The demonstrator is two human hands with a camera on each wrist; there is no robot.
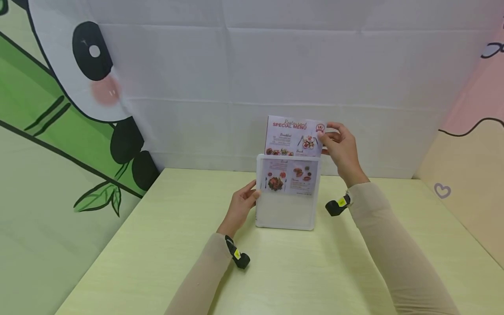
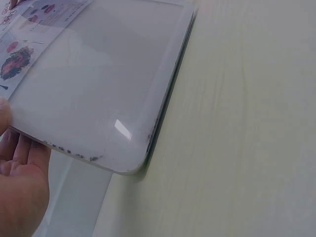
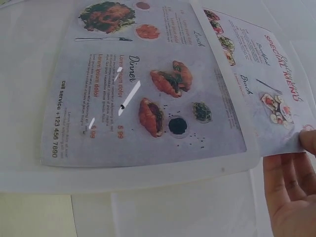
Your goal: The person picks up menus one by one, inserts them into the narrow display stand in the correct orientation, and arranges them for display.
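A printed restaurant menu sheet (image 1: 293,135) stands partway inside a white-framed clear display holder (image 1: 285,212), its upper part sticking out above the top rim. Through the clear front, the menu's lower half (image 3: 148,98) shows, with the bare white part of the holder below it. My right hand (image 1: 341,148) pinches the menu's upper right edge between thumb and fingers. At the holder's left edge my left hand (image 1: 240,206) grips the frame, thumb in front and fingers behind. Dark scuff marks dot the holder's edge in the left wrist view.
The holder's lower edge is at the pale yellow table (image 1: 157,245). Behind it hangs a white cloth backdrop (image 1: 189,131) with creases and a cartoon figure at left. A pink and cream printed panel (image 1: 464,183) borders the table's right side.
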